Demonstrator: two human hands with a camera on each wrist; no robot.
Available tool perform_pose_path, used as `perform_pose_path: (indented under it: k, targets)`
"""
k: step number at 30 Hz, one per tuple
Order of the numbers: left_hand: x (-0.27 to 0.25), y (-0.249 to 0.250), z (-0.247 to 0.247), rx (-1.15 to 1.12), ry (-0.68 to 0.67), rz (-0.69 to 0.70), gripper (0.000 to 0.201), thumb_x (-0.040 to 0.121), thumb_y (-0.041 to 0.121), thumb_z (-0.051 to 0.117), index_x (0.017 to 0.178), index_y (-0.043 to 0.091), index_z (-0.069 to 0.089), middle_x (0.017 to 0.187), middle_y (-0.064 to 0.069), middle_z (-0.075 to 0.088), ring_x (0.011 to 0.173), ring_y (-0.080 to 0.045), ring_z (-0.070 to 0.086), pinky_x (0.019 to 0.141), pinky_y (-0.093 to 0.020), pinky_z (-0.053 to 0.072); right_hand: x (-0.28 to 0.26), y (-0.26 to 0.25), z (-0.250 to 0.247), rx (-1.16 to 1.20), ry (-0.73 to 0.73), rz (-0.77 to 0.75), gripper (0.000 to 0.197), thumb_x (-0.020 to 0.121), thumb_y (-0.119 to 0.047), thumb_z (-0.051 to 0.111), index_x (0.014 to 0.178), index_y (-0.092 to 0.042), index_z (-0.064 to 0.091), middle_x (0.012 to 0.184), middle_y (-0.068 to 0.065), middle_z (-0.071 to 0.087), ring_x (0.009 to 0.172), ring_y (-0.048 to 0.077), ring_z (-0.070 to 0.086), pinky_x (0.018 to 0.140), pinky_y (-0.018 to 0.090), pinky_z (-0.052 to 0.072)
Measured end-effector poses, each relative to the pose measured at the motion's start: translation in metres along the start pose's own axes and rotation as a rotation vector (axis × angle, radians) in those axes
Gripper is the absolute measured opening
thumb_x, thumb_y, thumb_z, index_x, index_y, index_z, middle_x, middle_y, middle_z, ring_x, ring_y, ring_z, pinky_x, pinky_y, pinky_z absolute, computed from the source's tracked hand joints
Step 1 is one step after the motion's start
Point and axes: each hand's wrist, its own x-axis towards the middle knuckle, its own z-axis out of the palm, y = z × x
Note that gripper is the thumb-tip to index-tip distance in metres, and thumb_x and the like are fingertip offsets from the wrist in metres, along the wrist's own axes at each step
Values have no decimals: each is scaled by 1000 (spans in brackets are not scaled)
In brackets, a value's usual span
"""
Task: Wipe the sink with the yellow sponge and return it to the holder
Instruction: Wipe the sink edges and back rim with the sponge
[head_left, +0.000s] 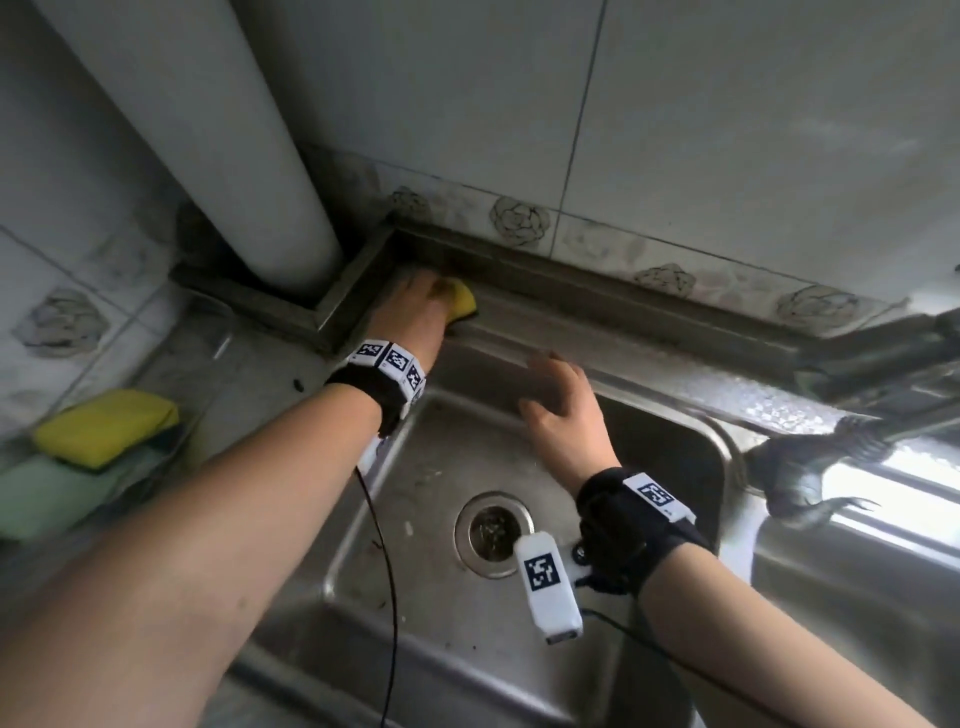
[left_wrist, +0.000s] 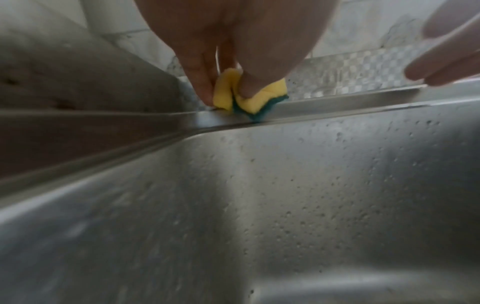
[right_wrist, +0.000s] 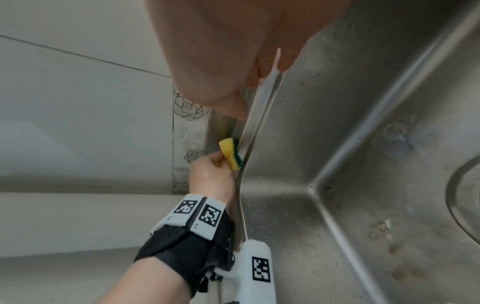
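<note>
The left hand (head_left: 415, 312) pinches the folded yellow sponge (head_left: 464, 300) — green side down — against the back ledge of the sink (head_left: 426, 597), at its far left corner beside the white pipe (head_left: 218, 130). The right hand (head_left: 563, 410) rests open on the sink's back rim, fingers straight, near the left. Another sponge (head_left: 104, 426) lies at far left — its holder is unclear.

arms bare | black wrist straps (head_left: 382, 391) | white coded marker tags (head_left: 655, 493) | white camera module (head_left: 548, 582) | black cables (head_left: 387, 582)

sponge (head_left: 98, 426) holder blurred, faucet (head_left: 857, 358) cut off
</note>
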Motion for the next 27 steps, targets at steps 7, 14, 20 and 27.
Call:
perform_pose_path:
  k: [7, 14, 20, 27]
  targets:
    - [-43, 90, 3, -188, 20, 122, 32, 86, 36, 55, 80, 10, 72, 93, -18, 60, 74, -34, 61, 61, -32, 51, -41, 37, -30, -18, 92, 33, 41, 81, -7, 60, 117, -26, 57, 132, -2, 53, 125, 11, 48, 109, 32, 38]
    - [-56, 176, 28, -216, -187, 334, 23, 93, 11, 46, 103, 8, 66, 114, -16, 58, 95, -32, 58, 71, -32, 42, -42, 48, -60, 108, 77, 146, 51, 79, -6, 65, 127, -15, 47, 124, 8, 59, 115, 15, 58, 99, 29, 46]
    - [-42, 38, -13, 101, -157, 98, 21, 91, 19, 49, 107, 13, 60, 119, -14, 57, 105, -32, 56, 77, -34, 44, -45, 31, -24, 9, -55, 171, 59, 84, -24, 65, 137, -26, 41, 141, -5, 46, 130, 12, 43, 110, 40, 39]
    - [-43, -12, -56, 268, -306, -86, 40, 93, 21, 50, 128, 2, 53, 131, -19, 51, 122, -38, 47, 99, -40, 41, -61, 7, 23, 49, -147, 166, 51, 84, -18, 65, 133, -18, 46, 135, -2, 52, 123, 12, 48, 99, 25, 38]
